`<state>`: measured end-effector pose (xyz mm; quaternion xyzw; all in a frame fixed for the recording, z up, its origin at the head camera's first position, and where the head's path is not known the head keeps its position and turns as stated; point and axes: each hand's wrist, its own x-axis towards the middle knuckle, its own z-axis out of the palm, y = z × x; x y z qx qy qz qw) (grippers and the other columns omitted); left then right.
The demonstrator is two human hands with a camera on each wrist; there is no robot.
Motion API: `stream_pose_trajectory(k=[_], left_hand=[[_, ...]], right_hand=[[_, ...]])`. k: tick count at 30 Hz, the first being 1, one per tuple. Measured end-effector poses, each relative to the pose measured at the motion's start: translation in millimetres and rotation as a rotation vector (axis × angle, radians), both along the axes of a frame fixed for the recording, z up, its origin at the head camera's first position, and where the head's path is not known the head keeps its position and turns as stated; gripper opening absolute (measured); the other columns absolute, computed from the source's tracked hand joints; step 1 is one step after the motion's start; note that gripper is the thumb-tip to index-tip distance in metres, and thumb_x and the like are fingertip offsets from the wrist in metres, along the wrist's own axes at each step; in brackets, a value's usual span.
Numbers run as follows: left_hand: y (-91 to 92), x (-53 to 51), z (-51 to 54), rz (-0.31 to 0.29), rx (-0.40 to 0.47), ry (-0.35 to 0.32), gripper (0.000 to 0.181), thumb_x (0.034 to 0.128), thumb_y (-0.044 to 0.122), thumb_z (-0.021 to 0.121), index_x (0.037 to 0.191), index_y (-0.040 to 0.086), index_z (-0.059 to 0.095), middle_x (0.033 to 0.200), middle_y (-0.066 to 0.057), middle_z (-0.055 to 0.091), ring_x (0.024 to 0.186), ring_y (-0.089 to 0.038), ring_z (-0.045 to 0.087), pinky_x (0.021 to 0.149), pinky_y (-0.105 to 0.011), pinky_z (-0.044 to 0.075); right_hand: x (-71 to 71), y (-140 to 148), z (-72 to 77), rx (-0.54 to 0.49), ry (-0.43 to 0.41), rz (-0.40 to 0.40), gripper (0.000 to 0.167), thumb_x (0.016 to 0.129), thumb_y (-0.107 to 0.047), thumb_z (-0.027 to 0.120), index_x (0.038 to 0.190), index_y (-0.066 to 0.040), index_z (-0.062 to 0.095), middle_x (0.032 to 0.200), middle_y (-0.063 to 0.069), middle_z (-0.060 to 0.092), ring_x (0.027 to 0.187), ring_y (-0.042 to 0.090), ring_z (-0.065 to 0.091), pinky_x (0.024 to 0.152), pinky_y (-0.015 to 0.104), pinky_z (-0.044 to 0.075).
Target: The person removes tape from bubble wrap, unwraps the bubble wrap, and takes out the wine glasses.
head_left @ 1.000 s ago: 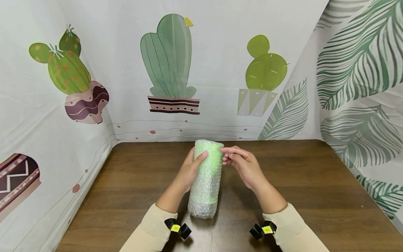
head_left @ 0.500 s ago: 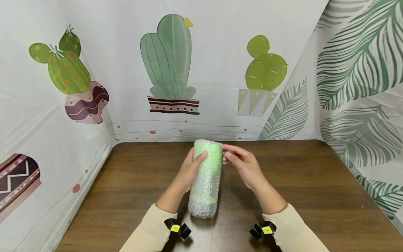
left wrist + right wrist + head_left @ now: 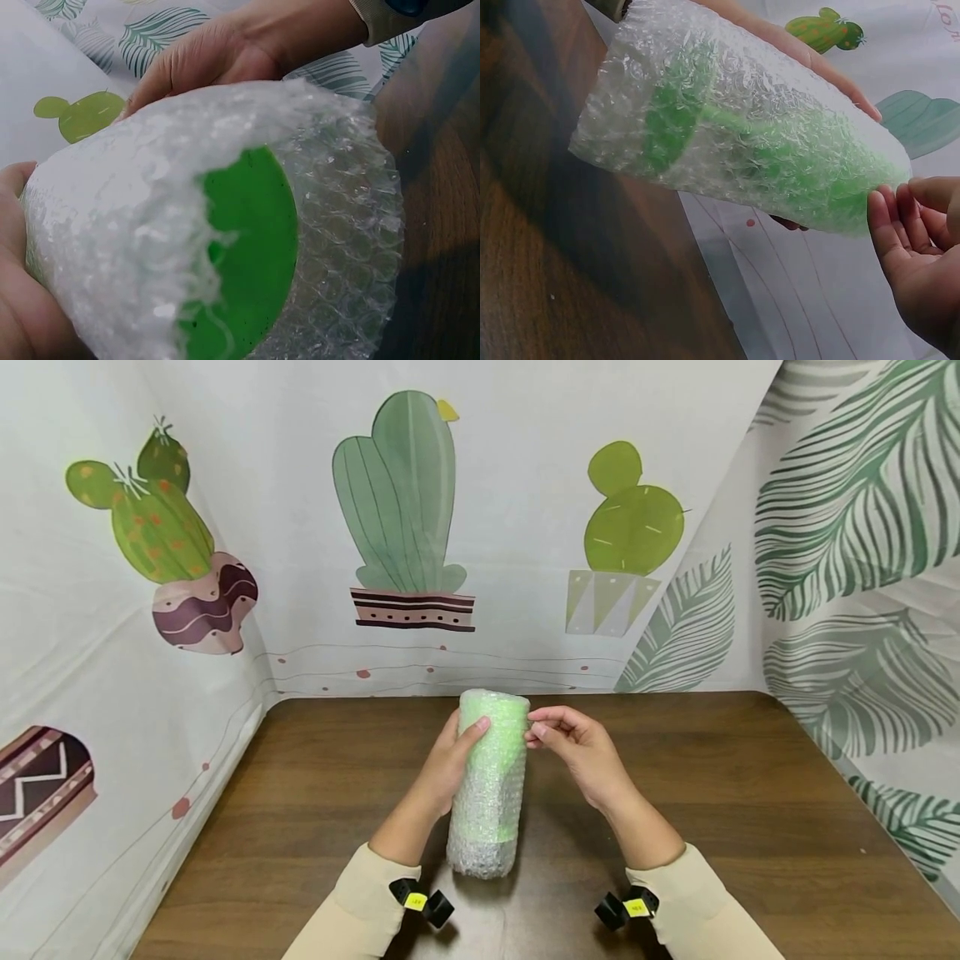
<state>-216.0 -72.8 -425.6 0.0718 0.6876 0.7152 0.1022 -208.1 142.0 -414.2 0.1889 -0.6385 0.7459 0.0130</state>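
Observation:
A cylinder-shaped package in clear bubble wrap [image 3: 489, 793] stands tilted over the table, with something bright green inside. At one end in the left wrist view, a flat green disc-like face [image 3: 259, 240] shows through the open wrap. My left hand [image 3: 444, 768] grips the package's upper left side, thumb across the front and fingers hidden behind. Along the upper right edge, my right hand [image 3: 588, 756] has its thumb and fingertips close together at the wrap. In the right wrist view, the right hand's fingers [image 3: 889, 232] are bent and appear to pinch the wrap's edge.
Underneath is a dark brown wooden table [image 3: 675, 777]. White cloth [image 3: 525, 527] printed with cacti and leaves hangs behind and along both sides. Each wrist carries a small black camera, the left camera [image 3: 437, 908] and the right camera [image 3: 612, 911].
The right index finger, straighter half a second ago, has bent and come down slightly along the wrap's edge, nearer the thumb. The left hand keeps its hold, and the package stays almost in place.

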Motion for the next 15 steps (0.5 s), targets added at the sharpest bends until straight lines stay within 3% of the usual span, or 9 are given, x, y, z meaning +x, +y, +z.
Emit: stream_pose_trajectory(k=[6,10,12,15], left_hand=[[-0.3,0.8,0.1,-0.005,0.029,-0.002,0.062,0.1007,0.048,0.052,0.155,0.025,0.031,0.121,-0.018,0.056,0.091,-0.022,0.063,0.075,-0.038,0.057],[-0.1,1.6,0.4,-0.021,0.046,-0.003,0.062,0.1009,0.048,0.052,0.154,0.026,0.031,0.121,-0.016,0.055,0.092,-0.021,0.062,0.076,-0.037,0.057],[0.2,1.6,0.4,-0.028,0.052,-0.001,0.062,0.1010,0.048,0.052,0.154,0.025,0.030,0.122,-0.015,0.055,0.093,-0.021,0.062,0.077,-0.038,0.057],[0.4,1.4,-0.2,-0.036,0.055,-0.003,0.061,0.1010,0.048,0.052,0.154,0.025,0.031,0.118,-0.014,0.056,0.091,-0.020,0.063,0.076,-0.038,0.058]], right_hand=[[-0.5,-0.2,-0.6,0.003,0.003,-0.015,0.024,0.099,-0.003,0.061,0.113,0.016,0.057,0.093,0.001,0.071,0.088,0.014,0.072,0.087,0.034,0.060],[-0.3,-0.6,-0.2,-0.017,-0.019,-0.024,0.006,0.099,-0.002,0.059,0.104,0.000,0.063,0.092,0.003,0.069,0.088,0.015,0.072,0.087,0.036,0.061],[0.2,-1.2,0.5,-0.025,-0.041,-0.030,0.007,0.099,-0.002,0.058,0.100,-0.007,0.063,0.091,0.004,0.068,0.087,0.014,0.071,0.087,0.035,0.061],[0.9,-1.3,0.4,-0.027,-0.059,-0.048,0.004,0.099,-0.001,0.056,0.100,-0.002,0.060,0.088,0.003,0.065,0.084,0.013,0.069,0.085,0.032,0.060]])
